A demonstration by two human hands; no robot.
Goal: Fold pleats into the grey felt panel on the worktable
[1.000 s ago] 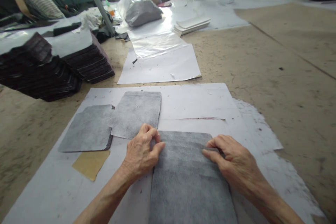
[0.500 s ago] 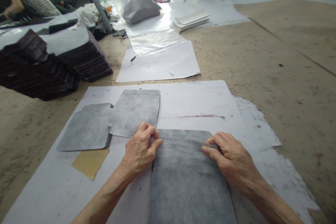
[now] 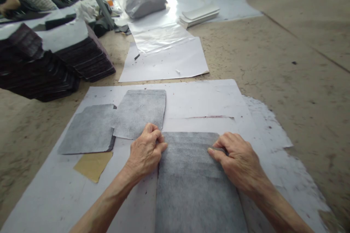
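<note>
A tan worktable [image 3: 287,65] carries white paper sheets [image 3: 197,100] and dark stacks [image 3: 54,65].

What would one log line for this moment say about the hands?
left hand: pinching top left corner of grey sheet | right hand: pinching its top right corner | sheet: flat on white paper | beside: two smaller grey pieces

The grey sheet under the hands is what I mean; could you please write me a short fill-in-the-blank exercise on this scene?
1. Both hands rest on the far end of the large grey sheet, the left hand at its ____ corner.
2. The number of smaller grey pieces lying beyond the left hand is ____.
3. The tan scrap lies on the white ____.
4. The dark stacks stand at the far ____ of the table.

Missing words: left; two; paper; left
</note>
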